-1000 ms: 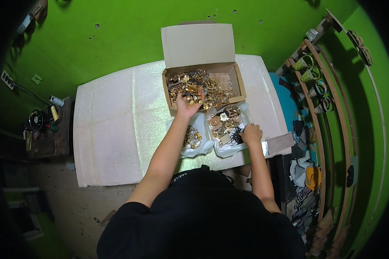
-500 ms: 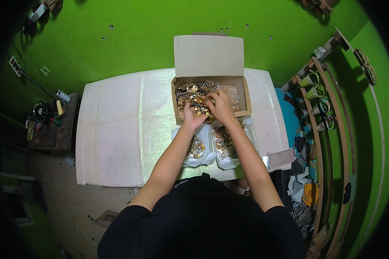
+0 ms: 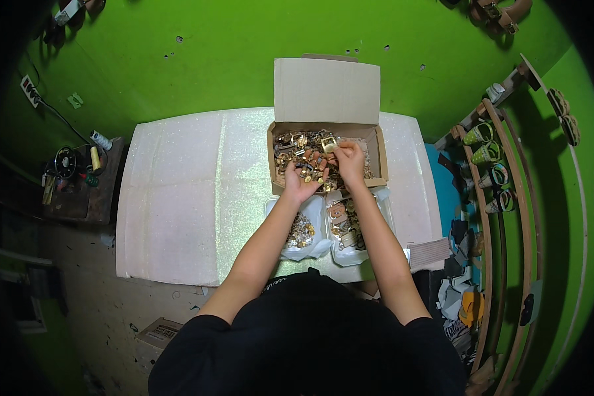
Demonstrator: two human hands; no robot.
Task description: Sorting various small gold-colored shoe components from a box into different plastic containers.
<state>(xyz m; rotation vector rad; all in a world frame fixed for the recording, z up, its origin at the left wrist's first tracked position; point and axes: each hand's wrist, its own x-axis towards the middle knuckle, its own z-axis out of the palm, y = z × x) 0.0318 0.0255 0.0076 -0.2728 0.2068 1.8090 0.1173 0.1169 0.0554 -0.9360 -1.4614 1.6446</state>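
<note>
An open cardboard box (image 3: 384, 155) full of jumbled metal buckles and fittings (image 3: 287, 140) stands on the table. Over its near part, my left hand (image 3: 301, 189) is palm up and cupped, with several small gold metal fittings (image 3: 308, 176) lying in it. My right hand (image 3: 351, 164) pinches a square gold buckle (image 3: 329, 143) between thumb and fingers, just above the heap. Nearer to me sit two white trays lined with plastic: the left tray (image 3: 317, 206) has small gold and silver pieces, the right tray (image 3: 354, 259) tan and dark buckles. My right forearm partly covers the right tray.
The table (image 3: 171, 198) has a pale, shiny cover. At right, a wooden rack (image 3: 510, 178) carries sandals (image 3: 488, 152), with fabric scraps (image 3: 452, 290) below. A small dark side table (image 3: 72, 198) with thread spools stands at left. A green wall (image 3: 231, 59) rises behind.
My right hand has lifted a square gold buckle out of the heap and moved slightly right. My left hand stays cupped over the box. The whole view has shifted slightly.
</note>
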